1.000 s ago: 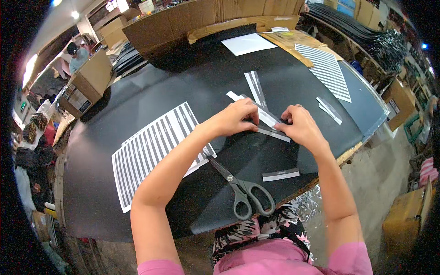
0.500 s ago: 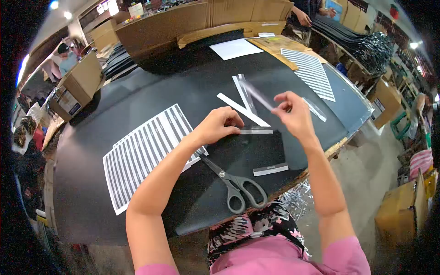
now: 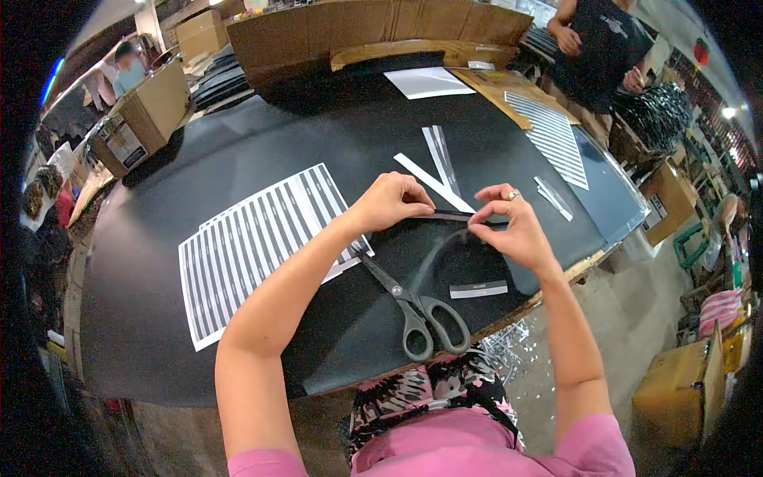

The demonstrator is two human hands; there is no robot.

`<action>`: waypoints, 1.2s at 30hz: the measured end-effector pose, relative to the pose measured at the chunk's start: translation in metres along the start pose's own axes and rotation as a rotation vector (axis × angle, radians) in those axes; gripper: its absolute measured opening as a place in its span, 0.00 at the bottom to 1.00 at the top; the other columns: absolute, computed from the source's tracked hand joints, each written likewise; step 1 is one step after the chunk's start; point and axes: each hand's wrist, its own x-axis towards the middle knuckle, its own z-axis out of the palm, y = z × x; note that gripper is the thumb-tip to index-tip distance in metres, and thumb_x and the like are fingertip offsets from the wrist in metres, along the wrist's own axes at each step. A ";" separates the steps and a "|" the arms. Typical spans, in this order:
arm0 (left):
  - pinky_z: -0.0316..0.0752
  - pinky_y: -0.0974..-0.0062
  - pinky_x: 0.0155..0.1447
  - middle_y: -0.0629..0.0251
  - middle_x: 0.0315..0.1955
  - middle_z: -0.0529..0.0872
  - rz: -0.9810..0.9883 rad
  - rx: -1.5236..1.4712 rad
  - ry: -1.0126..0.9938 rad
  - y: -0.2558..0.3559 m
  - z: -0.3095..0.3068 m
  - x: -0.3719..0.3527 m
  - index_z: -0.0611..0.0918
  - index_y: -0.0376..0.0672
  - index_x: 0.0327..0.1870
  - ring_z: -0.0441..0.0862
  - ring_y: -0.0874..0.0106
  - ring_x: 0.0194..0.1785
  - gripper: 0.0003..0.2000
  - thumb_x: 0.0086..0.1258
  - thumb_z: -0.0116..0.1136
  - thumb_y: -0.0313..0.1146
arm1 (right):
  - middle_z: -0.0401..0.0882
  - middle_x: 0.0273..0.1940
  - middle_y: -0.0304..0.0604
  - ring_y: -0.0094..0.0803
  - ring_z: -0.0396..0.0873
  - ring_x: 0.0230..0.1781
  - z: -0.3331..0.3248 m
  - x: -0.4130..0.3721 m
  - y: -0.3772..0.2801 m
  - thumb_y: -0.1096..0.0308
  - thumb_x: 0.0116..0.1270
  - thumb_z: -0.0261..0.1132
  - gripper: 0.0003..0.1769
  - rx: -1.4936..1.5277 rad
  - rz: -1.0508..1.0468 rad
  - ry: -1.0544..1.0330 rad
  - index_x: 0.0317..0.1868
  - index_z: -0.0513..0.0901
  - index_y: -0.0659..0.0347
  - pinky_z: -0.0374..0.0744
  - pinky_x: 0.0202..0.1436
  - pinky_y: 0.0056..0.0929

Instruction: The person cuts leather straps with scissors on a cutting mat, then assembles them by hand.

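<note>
The left hand (image 3: 391, 203) pinches a thin, flat strip (image 3: 450, 215) over the smooth black tabletop (image 3: 191, 167); the right hand (image 3: 513, 234) meets its other end, grip unclear. Grey-handled scissors (image 3: 408, 297) lie nearer; brown cardboard (image 3: 318, 36) stands beyond.

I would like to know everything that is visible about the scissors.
The scissors have dark grey, plastic-looking handles with two unequal loops, a shiny round pivot and darker blades, nearly closed. They lie on the black tabletop, loops toward the person, tips at the striped sheet. Nobody is holding them.
</note>
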 end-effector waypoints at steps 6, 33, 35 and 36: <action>0.78 0.72 0.41 0.56 0.29 0.88 0.058 -0.074 0.066 -0.004 0.006 0.003 0.88 0.37 0.36 0.86 0.70 0.33 0.09 0.60 0.66 0.34 | 0.85 0.39 0.45 0.39 0.80 0.44 0.021 0.008 -0.004 0.68 0.50 0.72 0.06 0.050 0.139 -0.021 0.29 0.87 0.59 0.75 0.52 0.35; 0.79 0.69 0.45 0.60 0.35 0.88 0.124 0.061 0.052 0.003 0.020 0.003 0.89 0.45 0.37 0.87 0.66 0.40 0.09 0.55 0.69 0.32 | 0.81 0.22 0.53 0.46 0.80 0.23 0.016 0.040 0.046 0.61 0.43 0.74 0.15 -0.196 0.209 -0.137 0.26 0.86 0.64 0.77 0.30 0.41; 0.79 0.66 0.42 0.57 0.30 0.88 0.165 0.015 0.120 -0.005 0.026 0.006 0.87 0.42 0.35 0.86 0.62 0.36 0.10 0.51 0.65 0.30 | 0.80 0.20 0.43 0.27 0.78 0.22 0.016 0.047 0.070 0.70 0.39 0.71 0.11 -0.073 0.336 -0.281 0.24 0.84 0.69 0.74 0.25 0.29; 0.79 0.65 0.40 0.55 0.29 0.87 0.260 0.033 0.185 -0.021 0.035 0.015 0.87 0.41 0.33 0.86 0.61 0.34 0.10 0.48 0.65 0.29 | 0.78 0.19 0.42 0.24 0.76 0.21 0.015 0.050 0.062 0.71 0.39 0.71 0.09 0.028 0.363 -0.295 0.21 0.83 0.68 0.72 0.24 0.26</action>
